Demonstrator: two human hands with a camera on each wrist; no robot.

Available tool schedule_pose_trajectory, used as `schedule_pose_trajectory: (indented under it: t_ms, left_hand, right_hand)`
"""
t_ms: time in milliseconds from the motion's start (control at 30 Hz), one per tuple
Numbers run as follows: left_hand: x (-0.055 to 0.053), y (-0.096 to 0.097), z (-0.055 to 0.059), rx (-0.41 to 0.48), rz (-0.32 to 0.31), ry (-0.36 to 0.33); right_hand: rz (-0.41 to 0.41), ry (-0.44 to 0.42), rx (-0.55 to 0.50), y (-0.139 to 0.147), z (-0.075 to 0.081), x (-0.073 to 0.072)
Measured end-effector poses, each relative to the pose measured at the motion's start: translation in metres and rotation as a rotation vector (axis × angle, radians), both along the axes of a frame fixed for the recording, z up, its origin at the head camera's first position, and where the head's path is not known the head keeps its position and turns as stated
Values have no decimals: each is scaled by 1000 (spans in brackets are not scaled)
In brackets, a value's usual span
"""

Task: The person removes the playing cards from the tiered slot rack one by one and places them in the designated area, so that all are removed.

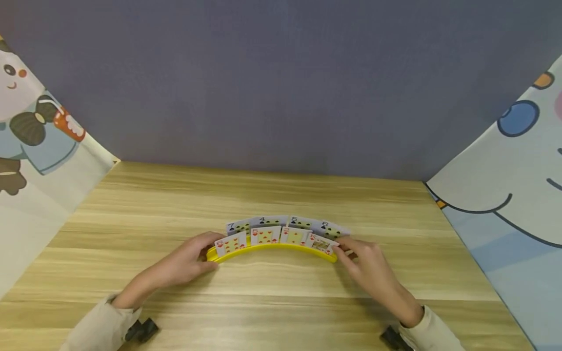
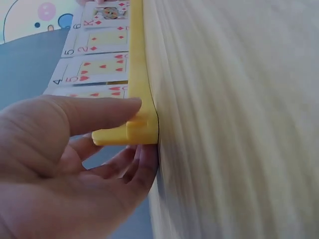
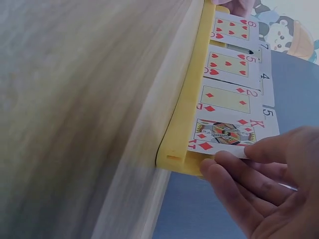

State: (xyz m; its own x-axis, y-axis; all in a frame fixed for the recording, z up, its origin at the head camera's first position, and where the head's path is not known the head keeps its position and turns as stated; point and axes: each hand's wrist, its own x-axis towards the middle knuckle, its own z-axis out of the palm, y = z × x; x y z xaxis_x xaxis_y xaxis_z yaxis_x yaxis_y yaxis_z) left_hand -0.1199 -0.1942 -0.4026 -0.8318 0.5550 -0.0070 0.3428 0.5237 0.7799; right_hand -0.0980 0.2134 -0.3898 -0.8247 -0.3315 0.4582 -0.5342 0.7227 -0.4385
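Observation:
A curved yellow playing-card holder (image 1: 272, 246) stands on the wooden table with two rows of cards upright in it. My left hand (image 1: 186, 258) grips the holder's left end, thumb in front and fingers behind. In the front row, left to right, are the six of hearts (image 1: 230, 244), five of hearts (image 1: 266, 235), two of diamonds (image 1: 295, 236) and king of diamonds (image 3: 224, 133). At the right end my right hand (image 1: 371, 265) pinches the king's outer edge. Black-suit cards (image 1: 269, 221) show 7, 4, 5 and 6 behind, their lower parts hidden.
The wood-grain table (image 1: 272, 312) reaches back to a grey-blue panel (image 1: 272, 87). Cartoon-printed panels border it at the left (image 1: 52, 195) and right (image 1: 505, 170). Black straps and devices (image 1: 142, 330) are worn at both wrists.

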Motion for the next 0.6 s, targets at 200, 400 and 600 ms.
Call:
schedule_pose_trajectory:
  t_ms: [200,400,600]
  left_hand:
    - [1,0,-3,-41,3,48]
    - [0,-3,-5,-26,1,30]
    - [-2,-4,-8,5,-15,19]
  right_hand:
    - [10,-48,-12,6,2,-2]
    - [32,-125,-15,15,10,-4]
    - [27,-178,-23,21,20,-3]
